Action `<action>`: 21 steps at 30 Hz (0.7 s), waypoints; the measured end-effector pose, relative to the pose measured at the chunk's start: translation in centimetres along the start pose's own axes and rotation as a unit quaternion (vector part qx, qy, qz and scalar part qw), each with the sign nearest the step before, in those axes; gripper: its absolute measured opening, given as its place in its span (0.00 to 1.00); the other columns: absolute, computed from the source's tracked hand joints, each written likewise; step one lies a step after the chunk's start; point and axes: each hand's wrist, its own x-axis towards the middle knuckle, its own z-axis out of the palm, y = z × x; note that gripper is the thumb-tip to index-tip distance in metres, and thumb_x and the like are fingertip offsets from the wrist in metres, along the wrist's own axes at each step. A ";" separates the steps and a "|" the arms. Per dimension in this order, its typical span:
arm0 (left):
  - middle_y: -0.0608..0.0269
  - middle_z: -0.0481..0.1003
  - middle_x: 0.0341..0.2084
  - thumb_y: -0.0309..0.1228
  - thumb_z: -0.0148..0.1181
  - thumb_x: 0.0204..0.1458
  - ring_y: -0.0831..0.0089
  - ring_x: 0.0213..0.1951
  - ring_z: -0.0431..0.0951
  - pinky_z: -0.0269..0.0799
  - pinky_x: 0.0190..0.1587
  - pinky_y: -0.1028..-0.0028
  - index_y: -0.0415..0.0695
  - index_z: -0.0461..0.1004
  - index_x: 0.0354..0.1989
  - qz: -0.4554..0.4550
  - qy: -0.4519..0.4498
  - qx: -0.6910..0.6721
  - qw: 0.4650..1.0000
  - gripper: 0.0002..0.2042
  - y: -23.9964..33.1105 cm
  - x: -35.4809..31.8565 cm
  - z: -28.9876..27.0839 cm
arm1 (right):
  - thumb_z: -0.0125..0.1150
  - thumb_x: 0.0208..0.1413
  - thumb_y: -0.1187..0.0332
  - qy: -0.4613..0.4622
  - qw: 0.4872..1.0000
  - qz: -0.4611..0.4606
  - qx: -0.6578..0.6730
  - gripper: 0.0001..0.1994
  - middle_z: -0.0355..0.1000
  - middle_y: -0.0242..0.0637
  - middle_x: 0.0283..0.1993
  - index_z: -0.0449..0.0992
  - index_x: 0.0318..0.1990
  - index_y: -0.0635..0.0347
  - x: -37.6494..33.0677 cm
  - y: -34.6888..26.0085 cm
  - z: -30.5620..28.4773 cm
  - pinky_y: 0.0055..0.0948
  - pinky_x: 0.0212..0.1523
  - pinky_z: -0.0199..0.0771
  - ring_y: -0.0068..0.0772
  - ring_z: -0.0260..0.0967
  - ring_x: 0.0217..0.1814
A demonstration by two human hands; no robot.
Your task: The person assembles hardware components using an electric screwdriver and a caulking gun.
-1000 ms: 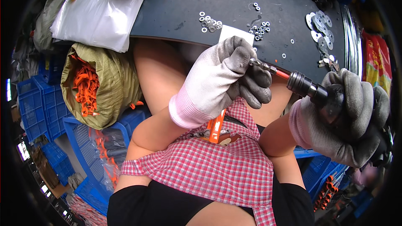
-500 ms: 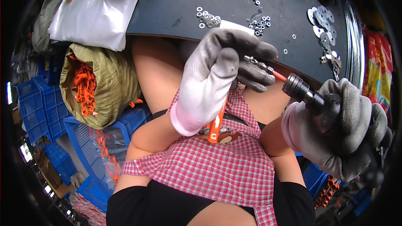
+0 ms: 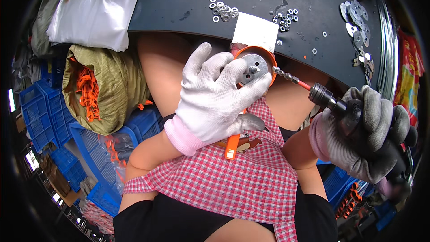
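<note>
My left hand [image 3: 215,96], in a white glove with grey fingertips, lies over an orange round-headed piece [image 3: 276,60], its fingers stretched and spread. The index and middle fingers touch the rim of a grey metal disc [image 3: 259,62] in the round head, where a small stud stands at the centre. Below the palm, an orange handle strip [image 3: 232,145] reaches down over the checked apron. My gloved right hand [image 3: 367,130] is closed around a black power screwdriver [image 3: 349,114]. The tip of its long red-and-silver bit [image 3: 291,78] is close beside the orange rim.
Metal washers [image 3: 224,11], more small fittings [image 3: 286,20] and flat discs [image 3: 356,18] lie on the dark table [image 3: 188,0]. A white card [image 3: 255,31] overhangs its near edge. At left are a sack [image 3: 130,89] of orange parts, plastic bags [image 3: 96,13] and blue crates [image 3: 40,112].
My left hand has turned over and spread its fingers onto the round head, whose disc now shows. The screwdriver bit stays near it. The white card is now more exposed.
</note>
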 end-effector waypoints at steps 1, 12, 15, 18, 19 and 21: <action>0.61 0.73 0.49 0.72 0.48 0.39 0.53 0.56 0.67 0.43 0.65 0.48 0.61 0.77 0.50 -0.001 -0.002 0.000 1.000 0.36 -0.1 0.1 -0.1 | 0.65 0.44 0.61 -0.001 1.000 0.029 0.006 0.11 0.66 0.19 0.20 0.70 0.33 0.46 0.0 -0.1 0.3 0.15 0.23 0.61 0.16 0.61 0.26; 0.64 0.70 0.51 0.65 0.60 0.29 0.56 0.54 0.68 0.44 0.64 0.44 0.61 0.76 0.50 -0.004 -0.016 0.031 0.999 0.36 0.2 -0.1 -0.4 | 0.68 0.43 0.60 0.026 0.996 0.083 0.035 0.15 0.65 0.19 0.20 0.67 0.35 0.43 0.0 0.8 -0.7 0.16 0.24 0.62 0.17 0.60 0.28; 0.66 0.70 0.50 0.61 0.63 0.23 0.58 0.53 0.68 0.46 0.64 0.45 0.62 0.76 0.50 -0.019 -0.009 0.041 0.999 0.37 0.6 0.1 -0.2 | 0.68 0.43 0.60 0.025 0.994 0.094 0.041 0.15 0.65 0.19 0.21 0.68 0.36 0.43 0.1 1.0 -1.1 0.16 0.24 0.62 0.17 0.60 0.29; 0.67 0.70 0.49 0.61 0.63 0.21 0.59 0.53 0.69 0.49 0.63 0.46 0.62 0.76 0.50 -0.020 -0.001 0.057 0.998 0.38 0.8 0.3 -0.1 | 0.69 0.43 0.60 0.024 0.994 0.099 0.040 0.15 0.65 0.20 0.21 0.68 0.36 0.43 0.2 1.3 -1.2 0.16 0.24 0.62 0.17 0.59 0.28; 0.67 0.70 0.49 0.61 0.63 0.21 0.59 0.53 0.69 0.49 0.63 0.46 0.62 0.76 0.50 -0.020 -0.002 0.055 0.998 0.38 0.7 0.3 -0.1 | 0.69 0.43 0.60 0.024 0.994 0.103 0.041 0.15 0.65 0.20 0.21 0.68 0.36 0.43 0.2 1.3 -1.2 0.15 0.23 0.61 0.17 0.59 0.28; 0.66 0.70 0.49 0.62 0.62 0.25 0.58 0.53 0.68 0.51 0.61 0.46 0.62 0.76 0.50 -0.024 -0.017 0.052 0.998 0.36 0.7 0.4 -0.2 | 0.69 0.43 0.59 0.033 0.993 0.108 0.028 0.15 0.65 0.20 0.21 0.68 0.36 0.43 0.2 1.4 -1.2 0.15 0.23 0.61 0.17 0.59 0.27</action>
